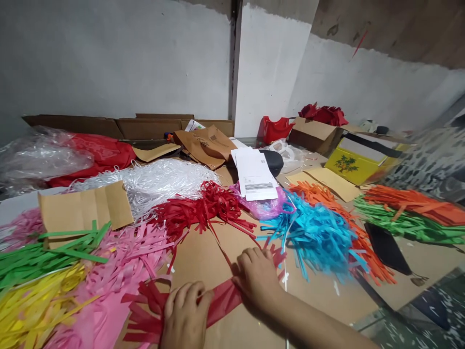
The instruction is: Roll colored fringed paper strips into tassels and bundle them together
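A red strip with fringed ends (225, 303) lies slantwise across the cardboard in front of me; whether it is paper or cloth I cannot tell. My left hand (187, 315) is closed over it near the fringe at the left, fingers bent and thumb toward the middle. Farther right, my right hand (257, 281) grips the same strip with curled fingers, and its fingertips are partly hidden. A thin red ribbon runs from the right hand up to a heap of red fringe (203, 208). A white string (286, 271) passes just right of that hand.
Pink fringe (123, 271), yellow fringe (39, 305) and green fringe (72, 249) lie at the left, blue fringe (316, 232) at the right. A dark phone (387, 247) lies by orange strips. White papers (254, 172), white string (156, 182) and a yellow box (358, 157) stand behind.
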`<action>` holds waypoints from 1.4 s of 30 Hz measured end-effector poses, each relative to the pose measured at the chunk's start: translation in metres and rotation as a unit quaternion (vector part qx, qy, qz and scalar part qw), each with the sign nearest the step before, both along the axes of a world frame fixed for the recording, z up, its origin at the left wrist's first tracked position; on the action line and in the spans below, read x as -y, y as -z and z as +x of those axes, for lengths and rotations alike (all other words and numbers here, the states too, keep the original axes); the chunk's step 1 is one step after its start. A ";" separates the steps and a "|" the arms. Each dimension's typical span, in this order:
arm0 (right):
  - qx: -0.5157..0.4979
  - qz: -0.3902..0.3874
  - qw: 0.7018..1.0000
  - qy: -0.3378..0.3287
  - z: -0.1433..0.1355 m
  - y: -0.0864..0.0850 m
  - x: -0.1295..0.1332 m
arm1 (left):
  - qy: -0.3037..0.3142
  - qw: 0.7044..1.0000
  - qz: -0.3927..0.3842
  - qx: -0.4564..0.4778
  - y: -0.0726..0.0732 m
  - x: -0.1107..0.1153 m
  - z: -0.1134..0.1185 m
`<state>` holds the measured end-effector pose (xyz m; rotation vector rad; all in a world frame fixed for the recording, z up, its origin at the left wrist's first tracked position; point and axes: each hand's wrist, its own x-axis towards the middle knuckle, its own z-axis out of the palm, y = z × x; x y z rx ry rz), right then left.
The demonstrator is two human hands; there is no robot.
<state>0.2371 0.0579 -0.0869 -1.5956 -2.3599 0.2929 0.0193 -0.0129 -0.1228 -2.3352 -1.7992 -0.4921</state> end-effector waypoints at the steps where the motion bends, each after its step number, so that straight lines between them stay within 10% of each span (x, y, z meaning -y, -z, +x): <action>1: 0.002 0.039 0.999 -0.034 0.005 -0.005 0.000 | 0.034 0.999 -0.013 -0.010 -0.003 -0.001 0.001; 7: -0.022 0.058 0.939 -0.337 0.032 -0.011 -0.003 | 0.103 0.992 -0.055 -0.039 -0.022 0.001 0.008; 15: -0.122 0.022 0.952 -0.282 0.024 -0.018 -0.008 | 0.037 0.999 -0.028 -0.019 -0.016 0.007 0.019; 42: 0.005 0.011 0.984 -0.175 -0.001 0.028 -0.022 | -0.017 0.998 -0.028 0.057 0.008 -0.007 -0.015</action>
